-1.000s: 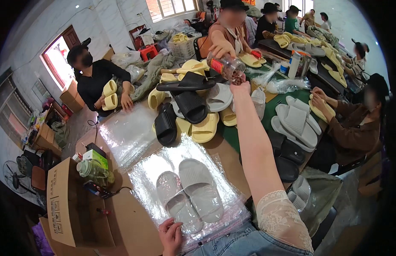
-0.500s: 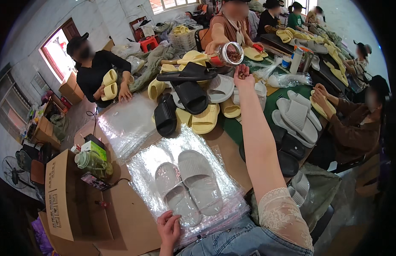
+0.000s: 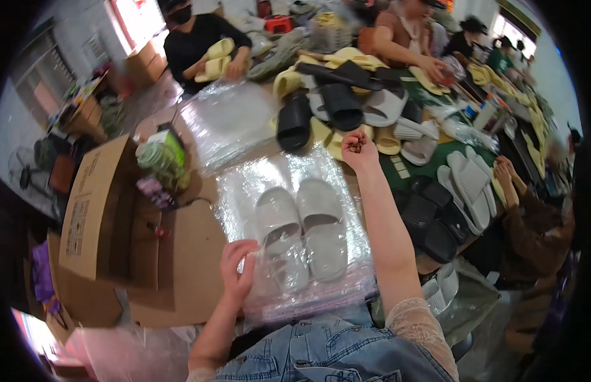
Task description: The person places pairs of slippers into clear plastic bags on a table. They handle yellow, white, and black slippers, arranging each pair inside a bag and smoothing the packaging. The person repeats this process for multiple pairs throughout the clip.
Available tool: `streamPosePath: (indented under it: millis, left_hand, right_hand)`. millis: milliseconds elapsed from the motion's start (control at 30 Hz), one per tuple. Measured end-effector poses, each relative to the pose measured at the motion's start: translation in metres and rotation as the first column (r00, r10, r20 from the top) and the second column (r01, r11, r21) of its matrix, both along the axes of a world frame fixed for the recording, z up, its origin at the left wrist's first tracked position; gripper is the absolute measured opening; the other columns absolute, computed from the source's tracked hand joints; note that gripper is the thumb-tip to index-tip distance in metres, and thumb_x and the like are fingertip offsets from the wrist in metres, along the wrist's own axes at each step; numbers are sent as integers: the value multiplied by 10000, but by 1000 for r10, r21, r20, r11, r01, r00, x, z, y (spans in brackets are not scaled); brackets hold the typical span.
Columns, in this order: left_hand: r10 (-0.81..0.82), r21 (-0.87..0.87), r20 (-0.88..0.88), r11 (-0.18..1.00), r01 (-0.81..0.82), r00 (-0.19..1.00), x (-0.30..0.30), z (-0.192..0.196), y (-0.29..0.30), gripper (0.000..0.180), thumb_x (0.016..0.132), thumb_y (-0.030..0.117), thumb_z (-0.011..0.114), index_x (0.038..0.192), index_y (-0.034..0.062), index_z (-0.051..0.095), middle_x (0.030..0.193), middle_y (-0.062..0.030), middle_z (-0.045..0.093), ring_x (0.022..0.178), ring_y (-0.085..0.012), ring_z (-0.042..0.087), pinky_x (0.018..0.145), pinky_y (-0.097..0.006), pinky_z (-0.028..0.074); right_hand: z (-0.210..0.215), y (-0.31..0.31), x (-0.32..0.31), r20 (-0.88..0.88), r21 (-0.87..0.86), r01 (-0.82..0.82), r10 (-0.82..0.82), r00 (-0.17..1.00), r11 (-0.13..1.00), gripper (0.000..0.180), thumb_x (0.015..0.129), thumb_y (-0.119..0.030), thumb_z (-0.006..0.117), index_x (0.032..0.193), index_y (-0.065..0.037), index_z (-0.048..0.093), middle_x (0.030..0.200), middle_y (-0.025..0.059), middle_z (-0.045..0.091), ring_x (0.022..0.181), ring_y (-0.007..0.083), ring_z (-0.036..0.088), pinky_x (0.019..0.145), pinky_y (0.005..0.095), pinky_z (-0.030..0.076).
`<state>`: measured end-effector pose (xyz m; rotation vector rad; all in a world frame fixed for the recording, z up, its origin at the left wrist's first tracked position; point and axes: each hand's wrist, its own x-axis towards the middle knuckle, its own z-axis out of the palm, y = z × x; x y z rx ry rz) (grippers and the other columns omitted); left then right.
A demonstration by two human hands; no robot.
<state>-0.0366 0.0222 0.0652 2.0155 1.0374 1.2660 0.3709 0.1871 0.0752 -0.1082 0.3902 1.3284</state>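
Observation:
My right hand [image 3: 364,156] is palm up and cupped around a small heap of reddish-brown pieces [image 3: 357,145], of a kind I cannot make out. It is stretched out just in front of the slipper pile. My left hand [image 3: 237,270] holds nothing, thumb apart from its half-bent fingers, beside the left edge of the bagged slippers. Two grey slippers [image 3: 324,245] lie side by side, toes away from me, in a clear plastic bag. Under them is a stack of shiny clear bags [image 3: 238,191].
Black slippers [image 3: 342,107], with yellow and grey ones, are heaped beyond the bags. More grey slippers [image 3: 470,181] lie right. An open cardboard box [image 3: 95,210] and a green-tinted jug [image 3: 162,167] stand left. A co-worker [image 3: 209,48] holds yellow slippers; another [image 3: 404,38] handles a blurred jar.
My right hand has drawn back from the co-worker's jar with the brown pieces. The jar has moved away right, and my left hand has lifted slightly. The view has shifted.

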Motion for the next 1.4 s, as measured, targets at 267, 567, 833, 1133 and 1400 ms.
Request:
streamPosePath:
  millis: [267, 567, 833, 1133, 1400]
  left_hand:
    - [388, -566, 824, 549, 615, 412, 51, 32, 43, 523, 1100, 422, 403, 1416, 24, 522, 1298, -116, 627, 1193, -253, 596, 1016, -400, 485]
    - [504, -261, 862, 517, 815, -44, 9, -43, 44, 403, 1110, 289, 357, 1312, -5, 544, 1299, -149, 612, 1265, -283, 572, 1102, -444, 466]
    - [408, -305, 912, 605, 735, 43, 3, -44, 35, 364, 1090, 276, 400, 1296, 12, 544, 1298, -129, 596, 1245, -265, 578, 1092, -420, 476]
    - [586, 607, -268, 719, 338, -765, -3, -177, 67, 344, 1052, 285, 397, 1335, 158, 545, 1295, -110, 555, 1274, -243, 492, 1096, -439, 411]
    - [717, -521, 697, 512, 683, -6, -48, -66, 64, 298, 1064, 351, 567, 875, 123, 538, 766, 25, 532, 563, -71, 441, 432, -213, 361]
  right_hand:
    - [30, -57, -200, 360, -106, -370, 383, 851, 923, 322, 1047, -242, 536, 758, -102, 520, 652, -19, 477, 560, 101, 486, 434, 213, 311]
    - [-5, -115, -300, 942, 100, -309, -190, -276, 946, 324, 1001, -228, 636, 756, -17, 622, 732, 90, 605, 649, 243, 569, 561, 379, 438]
    - [-2, -133, -310, 713, 299, -378, -468, -522, 876, 103, 907, -108, 677, 881, -10, 700, 928, 121, 685, 910, 306, 638, 809, 403, 505]
    - [5, -151, -324, 699, 341, -550, -597, -394, 762, 176, 932, -97, 650, 1092, -30, 680, 1205, 163, 648, 1171, 348, 614, 1020, 428, 473]
    - [20, -155, -278, 653, 417, -370, -557, -514, 830, 64, 910, -24, 656, 925, -23, 718, 1015, 119, 689, 979, 284, 642, 856, 374, 508]
